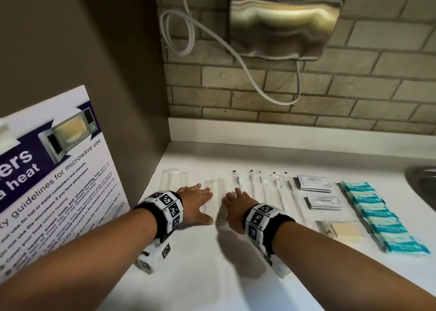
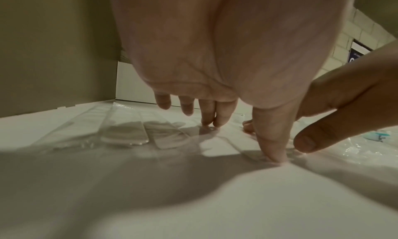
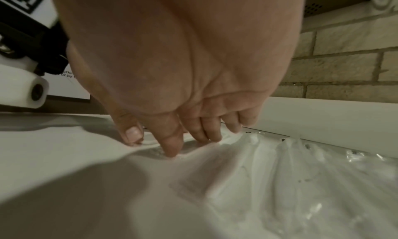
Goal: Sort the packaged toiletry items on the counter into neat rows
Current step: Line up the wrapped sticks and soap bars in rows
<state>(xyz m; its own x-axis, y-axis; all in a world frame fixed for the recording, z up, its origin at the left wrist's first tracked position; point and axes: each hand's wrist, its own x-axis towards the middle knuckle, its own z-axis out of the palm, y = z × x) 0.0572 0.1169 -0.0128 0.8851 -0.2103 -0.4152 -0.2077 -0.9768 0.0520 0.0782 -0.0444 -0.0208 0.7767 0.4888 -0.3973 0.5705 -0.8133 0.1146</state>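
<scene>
Clear plastic slides easily on this white worktop (image 1: 212, 275), so I would press lightly with flat fingertips and nudge the long sachet (image 1: 218, 199) straight, keeping its edges parallel to the sachets left of it. My left hand (image 1: 197, 203) is spread, fingertips and thumb touching down at the sachet's left edge. My right hand (image 1: 237, 204) is also spread, its fingertips pressing at the right edge. The sachet lies flat between both hands, well left of the teal packs (image 1: 382, 216).
</scene>
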